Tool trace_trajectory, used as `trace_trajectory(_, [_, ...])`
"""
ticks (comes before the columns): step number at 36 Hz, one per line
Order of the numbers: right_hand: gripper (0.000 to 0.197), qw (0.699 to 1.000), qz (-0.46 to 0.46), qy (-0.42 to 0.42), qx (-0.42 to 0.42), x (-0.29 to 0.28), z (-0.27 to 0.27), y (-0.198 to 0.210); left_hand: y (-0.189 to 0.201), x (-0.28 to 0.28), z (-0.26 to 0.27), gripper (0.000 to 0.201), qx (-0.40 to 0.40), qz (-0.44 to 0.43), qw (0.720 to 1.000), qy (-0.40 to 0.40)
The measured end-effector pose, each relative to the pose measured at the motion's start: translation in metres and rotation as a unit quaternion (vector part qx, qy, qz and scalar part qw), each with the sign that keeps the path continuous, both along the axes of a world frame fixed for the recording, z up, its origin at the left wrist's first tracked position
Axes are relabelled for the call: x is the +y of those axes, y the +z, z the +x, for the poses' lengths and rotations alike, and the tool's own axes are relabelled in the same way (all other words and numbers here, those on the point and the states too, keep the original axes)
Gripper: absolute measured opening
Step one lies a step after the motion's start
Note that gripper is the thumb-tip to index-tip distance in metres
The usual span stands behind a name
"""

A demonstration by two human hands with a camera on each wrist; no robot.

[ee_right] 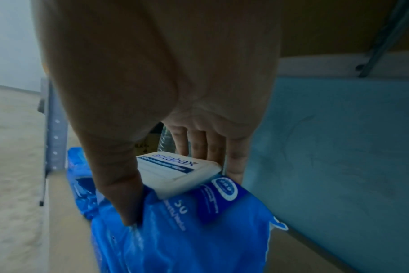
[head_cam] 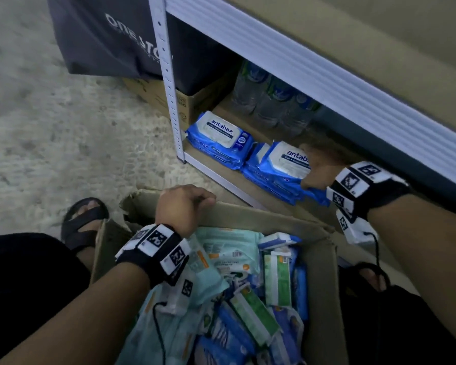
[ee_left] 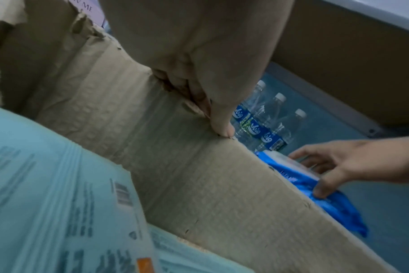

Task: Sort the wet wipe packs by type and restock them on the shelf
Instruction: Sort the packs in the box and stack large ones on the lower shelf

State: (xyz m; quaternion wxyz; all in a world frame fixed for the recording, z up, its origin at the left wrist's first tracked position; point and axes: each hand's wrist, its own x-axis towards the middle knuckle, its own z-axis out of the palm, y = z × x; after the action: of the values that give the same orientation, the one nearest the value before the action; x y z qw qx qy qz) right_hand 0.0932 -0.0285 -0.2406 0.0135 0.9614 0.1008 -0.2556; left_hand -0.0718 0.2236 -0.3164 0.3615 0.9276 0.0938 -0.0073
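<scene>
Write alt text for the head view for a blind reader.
The right hand grips the top blue antabax wet wipe pack of a stack on the bottom shelf board. The left hand holds the rim of a brown cardboard box of mixed packs.

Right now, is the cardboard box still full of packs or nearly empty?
Still fairly full. The cardboard box holds a jumbled heap of wipe packs, teal, green and blue, reaching near its rim, where the left hand rests.

Head view looking down, wrist views close along fingers, sharing shelf point(head_cam: 221, 177)
</scene>
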Motion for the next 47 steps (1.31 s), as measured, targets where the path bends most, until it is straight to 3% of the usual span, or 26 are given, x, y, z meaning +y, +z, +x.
trace_trajectory(10, [0.073,0.999,0.032,0.004,-0.017,0.016,0.036,-0.054,-0.012,0.005,0.008,0.002,-0.011,-0.067,0.998,0.012])
trace_trajectory(13, [0.074,0.999,0.044,-0.001,-0.019,0.018,0.04,-0.063,-0.013,0.006,0.01,0.012,-0.01,-0.079,0.997,0.011])
trace_trajectory(20, [0.097,0.999,0.016,0.027,-0.011,0.023,0.037,-0.054,-0.014,0.005,0.015,0.019,0.008,-0.098,0.995,0.023])
trace_trajectory(24, [0.062,0.999,-0.006,0.037,-0.038,0.03,0.028,-0.049,-0.012,0.004,0.015,0.002,0.014,-0.103,0.994,0.032])
trace_trajectory(28, [0.044,0.998,-0.05,0.033,-0.023,0.031,0.017,-0.05,-0.009,0.004,0.015,0.005,0.022,-0.1,0.994,0.033])
trace_trajectory(39, [0.057,0.998,-0.032,0.012,0.05,0.029,0.023,-0.054,-0.004,0.002,0.015,0.004,0.017,-0.091,0.995,0.04])
trace_trajectory(47, [0.04,0.995,-0.078,0.027,0.063,0.04,0.036,-0.056,0.001,0.002,0.014,0.006,0.018,-0.076,0.996,0.037])
